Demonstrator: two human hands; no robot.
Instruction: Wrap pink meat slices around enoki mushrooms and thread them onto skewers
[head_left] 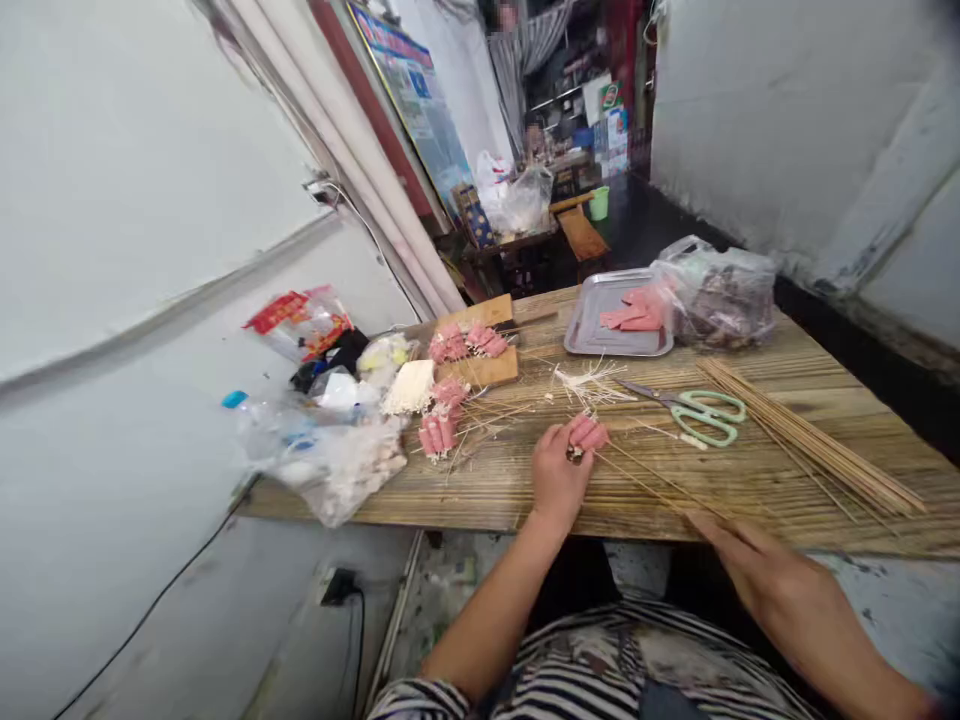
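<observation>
Presently the left hand (559, 475) has its fingers curled around the pink rolls (589, 432) over the wooden table (480, 505); two thin sticks (637, 481) stretch to the right hand (787, 580), whose finger grip I cannot tell

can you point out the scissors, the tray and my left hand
Scissors (673, 401): head view, where the blades meet the green handles
Tray (589, 318): head view, bare floor toward its left side
Left hand (559, 472): head view, back of the hand
</observation>
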